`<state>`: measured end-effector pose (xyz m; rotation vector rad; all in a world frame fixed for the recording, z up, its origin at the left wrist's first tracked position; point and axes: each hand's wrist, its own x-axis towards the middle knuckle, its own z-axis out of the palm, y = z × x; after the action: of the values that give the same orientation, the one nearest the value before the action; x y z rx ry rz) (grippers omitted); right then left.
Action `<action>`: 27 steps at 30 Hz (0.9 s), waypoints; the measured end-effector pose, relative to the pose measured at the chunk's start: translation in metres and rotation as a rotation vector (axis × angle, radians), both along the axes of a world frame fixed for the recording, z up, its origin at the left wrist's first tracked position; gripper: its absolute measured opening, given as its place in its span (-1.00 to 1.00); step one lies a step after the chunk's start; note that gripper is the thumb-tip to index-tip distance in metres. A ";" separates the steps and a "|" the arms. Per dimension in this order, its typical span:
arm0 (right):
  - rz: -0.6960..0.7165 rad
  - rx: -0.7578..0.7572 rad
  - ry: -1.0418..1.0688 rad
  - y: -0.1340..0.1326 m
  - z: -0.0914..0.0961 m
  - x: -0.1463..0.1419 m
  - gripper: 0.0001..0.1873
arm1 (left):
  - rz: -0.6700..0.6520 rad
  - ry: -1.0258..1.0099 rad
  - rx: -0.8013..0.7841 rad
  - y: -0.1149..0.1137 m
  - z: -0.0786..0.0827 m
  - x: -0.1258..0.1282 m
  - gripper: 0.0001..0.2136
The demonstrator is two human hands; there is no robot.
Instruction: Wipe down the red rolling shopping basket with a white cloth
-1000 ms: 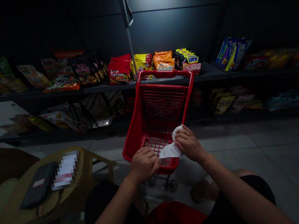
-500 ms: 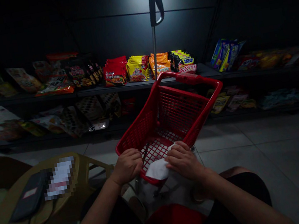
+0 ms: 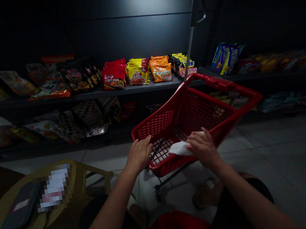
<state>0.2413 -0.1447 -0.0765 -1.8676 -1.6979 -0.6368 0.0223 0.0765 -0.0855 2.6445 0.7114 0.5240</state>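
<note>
In front of my knees stands a small red plastic shopping cart [image 3: 176, 164], its lattice basket turned at an angle. My left hand [image 3: 139, 154] grips the near left corner of the basket rim, the fingertips partly hidden. A white cloth [image 3: 180, 148], possibly a wipe, is bunched in my right hand [image 3: 203, 148]. That hand is closed on it at the near right part of the rim, with the cloth hanging over the basket edge. A dark thin strip lies in the basket by my left hand.
A yellowish plastic stool [image 3: 77, 175] on the left bears a dark pouch [image 3: 16, 211] and a blurred-out item. Behind the cart, a dark shelf [image 3: 137, 89] carries noodle packets [image 3: 113, 76] and other bagged food. A metal pole [image 3: 191, 40] rises beside the cart handle.
The cart has swung round, its handle end moving right. Both hands have shifted right and slightly away with it, and the right hand still holds the white cloth.
</note>
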 end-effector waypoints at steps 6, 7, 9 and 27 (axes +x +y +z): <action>-0.135 0.067 0.155 0.001 -0.003 -0.028 -0.78 | 0.059 0.036 0.019 -0.009 -0.004 0.020 -0.50; -0.099 0.035 0.166 0.007 -0.007 -0.043 -0.79 | 0.081 0.035 0.026 -0.010 -0.006 0.021 -0.49; -0.011 -0.027 0.126 0.016 -0.011 -0.060 -0.79 | 0.113 0.024 0.048 -0.007 -0.011 0.020 -0.50; 0.075 -0.048 -0.057 0.041 -0.011 -0.057 -0.70 | 0.184 0.249 0.118 0.030 -0.003 -0.010 -0.47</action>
<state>0.1840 -0.1035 -0.0880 -1.8246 -1.8253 -0.6294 0.0120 0.1066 -0.0887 2.8008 1.0358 0.2936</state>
